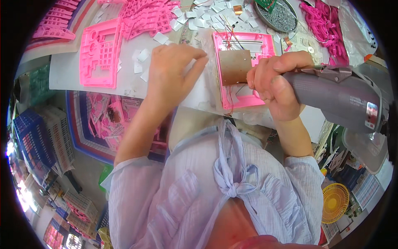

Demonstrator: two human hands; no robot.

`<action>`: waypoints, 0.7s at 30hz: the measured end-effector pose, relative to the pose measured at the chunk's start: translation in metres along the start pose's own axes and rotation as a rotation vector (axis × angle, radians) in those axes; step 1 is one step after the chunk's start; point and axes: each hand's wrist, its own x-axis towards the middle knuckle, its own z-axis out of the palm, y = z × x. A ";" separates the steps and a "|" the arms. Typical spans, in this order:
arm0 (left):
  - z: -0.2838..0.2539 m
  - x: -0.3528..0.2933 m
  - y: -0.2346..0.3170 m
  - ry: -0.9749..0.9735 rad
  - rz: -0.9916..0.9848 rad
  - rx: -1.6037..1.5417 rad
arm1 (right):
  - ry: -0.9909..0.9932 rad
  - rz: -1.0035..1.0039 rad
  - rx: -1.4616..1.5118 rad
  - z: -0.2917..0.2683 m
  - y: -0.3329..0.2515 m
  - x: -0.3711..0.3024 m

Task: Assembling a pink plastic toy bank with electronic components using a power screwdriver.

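My right hand (280, 79) is wrapped round the front end of a dark grey electric screwdriver (336, 93) with a metal lever on its side. Its tip is hidden behind my fingers, over a brown circuit board (235, 66). That board lies inside a pink plastic housing (226, 97) with thin wires (232, 39) sticking up at its far end. Left of the housing, my left hand (172, 72) hovers above the table with thumb and forefinger tips brought close together. Whatever is between those tips, if anything, is too small to make out.
A second pink housing (99, 56) lies at the left, near piled pink parts (149, 18). White pieces (190, 14) are scattered behind. A round dish (286, 30) of small metal parts stands at the back right, by pink wire bundles (321, 25). Below the table edge sits a blue-rimmed crate (74, 128).
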 end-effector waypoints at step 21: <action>-0.020 -0.022 -0.023 0.030 -0.112 0.177 | -0.327 -0.091 0.259 -0.037 -0.028 0.036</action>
